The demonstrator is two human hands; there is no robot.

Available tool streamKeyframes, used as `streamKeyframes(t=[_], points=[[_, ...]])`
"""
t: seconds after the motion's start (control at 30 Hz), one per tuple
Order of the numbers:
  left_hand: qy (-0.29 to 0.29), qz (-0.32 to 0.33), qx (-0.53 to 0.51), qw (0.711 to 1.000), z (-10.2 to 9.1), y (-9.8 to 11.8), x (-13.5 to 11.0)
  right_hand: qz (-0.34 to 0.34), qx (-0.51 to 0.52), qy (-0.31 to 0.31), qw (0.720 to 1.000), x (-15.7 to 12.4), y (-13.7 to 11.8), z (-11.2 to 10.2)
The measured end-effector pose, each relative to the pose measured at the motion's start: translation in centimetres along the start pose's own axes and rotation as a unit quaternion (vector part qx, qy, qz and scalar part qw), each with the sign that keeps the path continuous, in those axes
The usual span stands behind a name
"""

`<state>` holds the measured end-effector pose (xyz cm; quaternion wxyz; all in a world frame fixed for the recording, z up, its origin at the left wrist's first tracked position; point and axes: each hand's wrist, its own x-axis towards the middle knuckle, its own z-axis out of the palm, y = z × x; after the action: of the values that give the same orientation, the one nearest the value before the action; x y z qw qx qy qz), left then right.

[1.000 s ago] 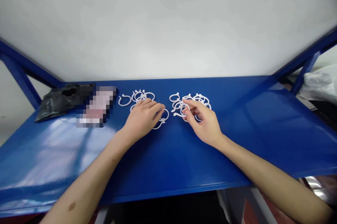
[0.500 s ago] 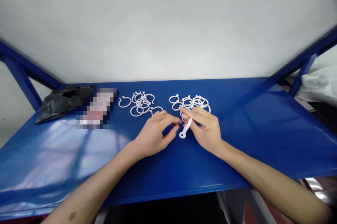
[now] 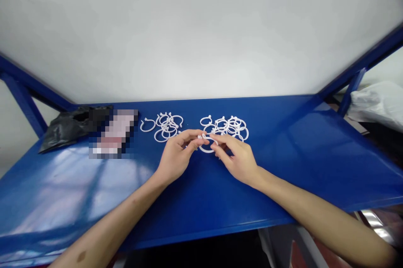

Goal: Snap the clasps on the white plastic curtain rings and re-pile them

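A white plastic curtain ring (image 3: pixel 207 149) is held between my two hands over the table. My left hand (image 3: pixel 175 154) pinches its left side near the small end knob, thumb against fingertips. On the opposite side, my right hand (image 3: pixel 236 157) grips the ring between thumb and fingers. Fingers partly cover it, so I cannot tell whether its ends are joined. Behind my right hand lies a pile of similar white rings (image 3: pixel 235 122). Another group of white rings (image 3: pixel 164 126), some with visible gaps, lies beyond my left hand, with an open ring (image 3: pixel 147 128) at its left.
On the left of the blue table (image 3: pixel 201 201) lie a black plastic bag (image 3: pixel 59 131) and a pixelated pinkish item (image 3: pixel 118 129). Blue frame posts stand at both sides, and a pale wall (image 3: pixel 201 37) rises behind. A whitish plastic bag (image 3: pixel 378 106) is beyond the right post.
My right hand has turned the ring from edge-on to lying flatter. My left hand, empty and apart before, has closed on the ring's left side. The view has shifted slightly.
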<state>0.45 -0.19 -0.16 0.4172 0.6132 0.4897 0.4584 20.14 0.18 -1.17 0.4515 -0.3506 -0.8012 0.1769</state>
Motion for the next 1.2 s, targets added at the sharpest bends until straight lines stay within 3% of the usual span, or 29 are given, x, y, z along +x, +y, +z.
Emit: streamKeyframes(t=[0.1, 0.33, 0.47, 0.57, 0.67, 0.77, 0.9, 1.0, 1.2], points=[[0.014, -0.015, 0.024, 0.999, -0.2, 0.3, -0.1, -0.024, -0.003, 0.000, 1.000, 0.1, 0.0, 0.1], [0.028, 0.066, 0.156, 0.985, -0.1, 0.3, -0.6, -0.076, -0.020, -0.036, 0.996, -0.3, -0.1, -0.2], [-0.005, 0.106, 0.199, 0.974, -0.1, 0.2, -0.7, -0.081, -0.043, -0.088, 0.992, -0.4, -0.1, -0.3], [-0.034, 0.116, 0.222, 0.967, -0.4, 0.3, -0.3, -0.070, -0.058, -0.088, 0.992, 0.0, 0.1, -0.6], [-0.046, 0.140, 0.306, 0.940, -1.4, 0.3, 0.4, -0.033, -0.109, -0.037, 0.993, 1.1, 0.9, -1.4], [-0.044, 0.177, 0.431, 0.884, -3.0, 0.0, 1.2, 0.028, -0.173, 0.006, 0.985, 2.8, 2.3, -2.6], [-0.070, 0.181, 0.521, 0.831, -4.7, -0.8, 1.8, 0.127, -0.222, -0.047, 0.966, 5.5, 4.0, -3.5], [-0.096, 0.171, 0.534, 0.823, -5.0, -1.3, 1.9, 0.187, -0.249, -0.093, 0.946, 7.2, 4.4, -3.0], [-0.111, 0.159, 0.529, 0.826, -4.9, -0.9, 1.9, 0.239, -0.307, -0.106, 0.915, 8.4, 4.0, -1.5]])
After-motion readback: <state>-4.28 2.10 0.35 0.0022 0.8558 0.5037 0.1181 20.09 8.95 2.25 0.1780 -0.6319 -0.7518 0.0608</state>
